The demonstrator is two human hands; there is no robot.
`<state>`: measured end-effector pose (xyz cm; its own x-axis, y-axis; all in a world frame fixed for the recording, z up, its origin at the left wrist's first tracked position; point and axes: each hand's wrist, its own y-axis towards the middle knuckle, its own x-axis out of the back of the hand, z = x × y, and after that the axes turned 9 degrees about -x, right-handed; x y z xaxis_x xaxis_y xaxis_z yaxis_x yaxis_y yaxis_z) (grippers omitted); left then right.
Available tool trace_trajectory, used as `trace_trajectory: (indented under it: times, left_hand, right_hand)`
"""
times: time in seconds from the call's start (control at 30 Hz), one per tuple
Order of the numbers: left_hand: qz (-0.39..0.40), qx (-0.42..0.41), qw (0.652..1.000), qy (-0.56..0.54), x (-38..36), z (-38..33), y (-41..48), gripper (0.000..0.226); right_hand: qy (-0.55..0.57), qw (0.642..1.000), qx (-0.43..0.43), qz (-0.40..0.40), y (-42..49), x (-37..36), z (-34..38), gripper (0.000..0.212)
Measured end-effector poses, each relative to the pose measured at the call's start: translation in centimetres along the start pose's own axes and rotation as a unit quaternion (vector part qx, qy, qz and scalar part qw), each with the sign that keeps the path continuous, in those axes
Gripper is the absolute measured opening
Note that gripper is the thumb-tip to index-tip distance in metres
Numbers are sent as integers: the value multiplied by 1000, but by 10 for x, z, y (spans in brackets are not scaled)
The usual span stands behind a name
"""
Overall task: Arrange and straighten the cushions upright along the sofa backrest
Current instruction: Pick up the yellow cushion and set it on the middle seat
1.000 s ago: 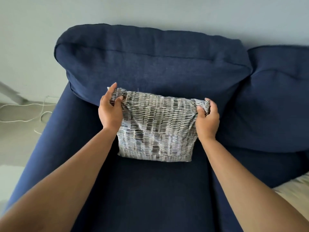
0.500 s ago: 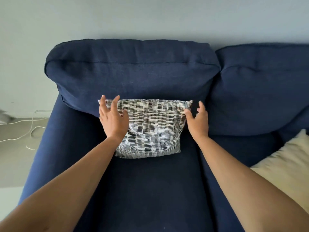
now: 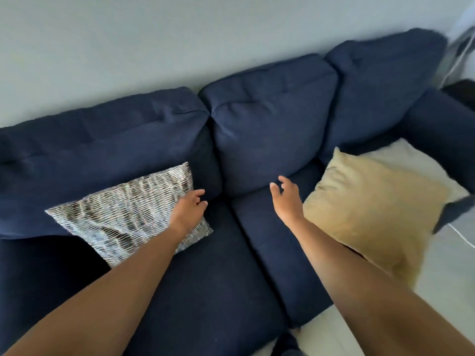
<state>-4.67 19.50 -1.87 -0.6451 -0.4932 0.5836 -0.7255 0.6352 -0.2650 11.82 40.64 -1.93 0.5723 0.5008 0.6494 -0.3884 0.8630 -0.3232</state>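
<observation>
A grey woven-pattern cushion leans upright against the left back pad of the navy sofa. My left hand hovers at this cushion's right edge, fingers loosely curled, holding nothing. Over the middle seat my right hand is open with fingers spread, just left of a tan cushion. The tan cushion lies flat on the right seat, overlapping a white cushion behind it.
Three navy back pads run along a pale wall. The sofa's right armrest stands beyond the white cushion. Pale floor shows at the lower right, with a dark object and a white cable beside the tan cushion.
Both hands have let go of the woven cushion and it stays leaning on the backrest. My view has swung right, and my right hand has moved toward the tan cushion.
</observation>
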Motion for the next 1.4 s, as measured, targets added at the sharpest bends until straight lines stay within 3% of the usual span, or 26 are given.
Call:
trace_trajectory:
  times: [0.3, 0.53, 0.7, 0.93, 1.2, 1.4]
  left_hand:
    - [137, -25, 990, -19, -199, -128, 68, 48]
    - [183, 13, 982, -39, -351, -216, 121, 75]
    - [193, 41, 980, -33, -418, -241, 161, 100]
    - [176, 72, 982, -6, -463, -217, 215, 127]
    - [142, 146, 975, -85, -481, -188, 228, 116]
    - [95, 51, 987, -119, -468, -217, 216, 58]
  right_hand:
    - [-31, 993, -88, -67, 100, 162, -150, 45]
    - [-69, 974, -154, -149, 196, 276, -268, 48]
    - [-89, 943, -253, -199, 241, 318, -321, 66]
    - [34, 931, -331, -146, 268, 297, -350, 101]
    - [54, 937, -309, -153, 280, 272, -365, 98]
    - [58, 935, -310, -161, 281, 271, -353, 87]
